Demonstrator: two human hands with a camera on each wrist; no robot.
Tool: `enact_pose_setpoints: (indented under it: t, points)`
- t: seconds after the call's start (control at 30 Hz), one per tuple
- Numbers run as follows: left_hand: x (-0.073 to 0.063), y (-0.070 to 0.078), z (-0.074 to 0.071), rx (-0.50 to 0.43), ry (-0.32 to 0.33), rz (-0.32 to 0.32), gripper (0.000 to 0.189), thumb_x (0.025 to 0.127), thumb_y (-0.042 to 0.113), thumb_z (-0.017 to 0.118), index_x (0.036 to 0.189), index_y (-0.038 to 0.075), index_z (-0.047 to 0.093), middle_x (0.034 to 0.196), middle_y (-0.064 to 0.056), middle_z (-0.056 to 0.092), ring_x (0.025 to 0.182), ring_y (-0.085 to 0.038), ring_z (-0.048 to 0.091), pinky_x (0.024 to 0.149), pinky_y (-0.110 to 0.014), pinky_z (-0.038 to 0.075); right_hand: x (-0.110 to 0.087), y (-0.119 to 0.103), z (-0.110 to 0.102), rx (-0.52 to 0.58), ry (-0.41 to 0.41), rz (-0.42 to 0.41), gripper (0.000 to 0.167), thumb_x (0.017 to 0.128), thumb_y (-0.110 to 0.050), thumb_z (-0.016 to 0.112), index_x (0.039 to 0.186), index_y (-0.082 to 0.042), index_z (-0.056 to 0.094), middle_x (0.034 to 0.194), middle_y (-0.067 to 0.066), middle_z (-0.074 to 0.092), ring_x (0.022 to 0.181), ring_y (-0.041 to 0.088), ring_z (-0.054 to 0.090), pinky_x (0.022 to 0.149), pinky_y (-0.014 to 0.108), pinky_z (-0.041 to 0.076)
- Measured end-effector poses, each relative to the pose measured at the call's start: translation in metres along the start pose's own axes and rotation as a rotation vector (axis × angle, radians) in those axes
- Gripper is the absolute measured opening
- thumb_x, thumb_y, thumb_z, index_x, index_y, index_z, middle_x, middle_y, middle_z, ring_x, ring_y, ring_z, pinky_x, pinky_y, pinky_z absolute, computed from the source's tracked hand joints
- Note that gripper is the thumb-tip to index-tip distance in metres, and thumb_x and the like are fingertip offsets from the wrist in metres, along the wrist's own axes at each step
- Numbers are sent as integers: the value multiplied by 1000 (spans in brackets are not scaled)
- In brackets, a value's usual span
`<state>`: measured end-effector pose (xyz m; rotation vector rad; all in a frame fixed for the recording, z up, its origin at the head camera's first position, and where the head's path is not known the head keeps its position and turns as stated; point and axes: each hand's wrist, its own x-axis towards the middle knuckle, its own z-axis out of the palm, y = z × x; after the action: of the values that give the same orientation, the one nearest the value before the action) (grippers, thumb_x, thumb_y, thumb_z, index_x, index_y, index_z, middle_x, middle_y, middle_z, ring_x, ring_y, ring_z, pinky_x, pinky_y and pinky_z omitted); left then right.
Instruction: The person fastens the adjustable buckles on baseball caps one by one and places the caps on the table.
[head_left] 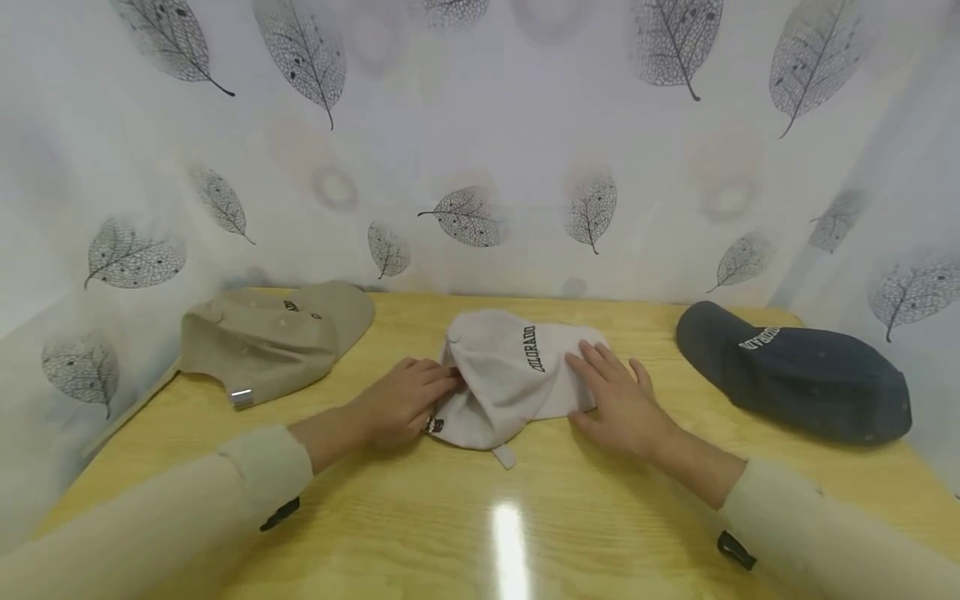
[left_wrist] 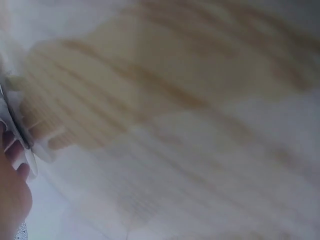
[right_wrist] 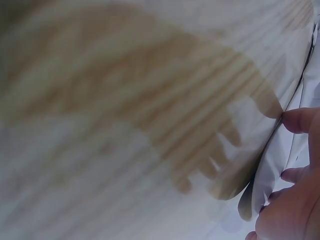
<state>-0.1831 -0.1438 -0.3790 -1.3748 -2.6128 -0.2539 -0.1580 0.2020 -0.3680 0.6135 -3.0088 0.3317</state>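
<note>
Left hand (head_left: 405, 400) grips the pale COLORADO baseball cap (head_left: 487, 379); right hand's (head_left: 621, 408) straight fingers overlie its brim (head_left: 561, 390) (best pressed lightly).

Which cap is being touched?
The pale middle cap: left hand and right hand touch it; the tan cap and dark cap lie untouched.

Even, fairly bright light in my head view; glare streak (head_left: 510, 550) on the counter (head_left: 375, 533), my side of the pale cap (head_left: 487, 375). Both my wrist views: counter washed out, blurred.
</note>
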Motion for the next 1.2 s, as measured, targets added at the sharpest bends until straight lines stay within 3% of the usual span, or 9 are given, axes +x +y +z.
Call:
enact_pose_setpoints:
  t: [0.2,0.4,0.57,0.73,0.9,1.03,1.2]
  points:
    - [-2,2,1,39,18,-34,44,97,12,49,139,3,55,145,-15,54,138,-32,47,111,-50,37,-5,-2,3,0,18,-19,75,87,-31,69,152,-8,38,162,18,27,150,38,22,113,69,14]
    - [-3,-1,0,103,-99,-98,49,103,19,42,148,1,44,156,-16,41,147,-33,35,118,-52,28,-5,-6,3,70,94,-117,61,87,-22,70,142,-5,49,156,18,38,146,36,30,114,62,19]
    - [-3,0,0,85,-197,-117,53,105,25,38,152,0,36,161,-15,31,151,-32,25,122,-51,20,-6,-12,5,126,210,-325,52,83,-12,72,132,-5,58,148,18,49,139,37,41,112,58,29]
    - [-4,1,3,89,-217,-111,54,106,27,37,153,0,35,162,-15,29,151,-32,25,122,-51,20,-6,-20,9,110,305,-553,50,78,-8,73,127,-4,61,141,17,55,131,35,50,108,52,38]
    - [-7,4,6,59,-216,-114,55,105,28,38,152,0,35,161,-16,31,150,-33,27,121,-52,22,-10,-32,12,43,307,-653,59,80,-11,71,137,-4,57,149,17,49,136,33,47,109,48,40]
    - [-7,4,6,24,-177,-113,55,105,29,41,151,-1,38,158,-19,35,148,-35,31,119,-54,26,-15,-41,13,-14,247,-691,61,85,-19,69,143,-7,53,153,15,46,141,32,42,112,48,38]
    - [-2,1,4,-9,-143,-133,55,105,32,43,150,0,39,158,-17,35,148,-34,33,118,-55,27,-16,-47,13,-9,178,-750,64,88,-27,68,147,-9,49,156,12,42,144,30,39,114,48,35]
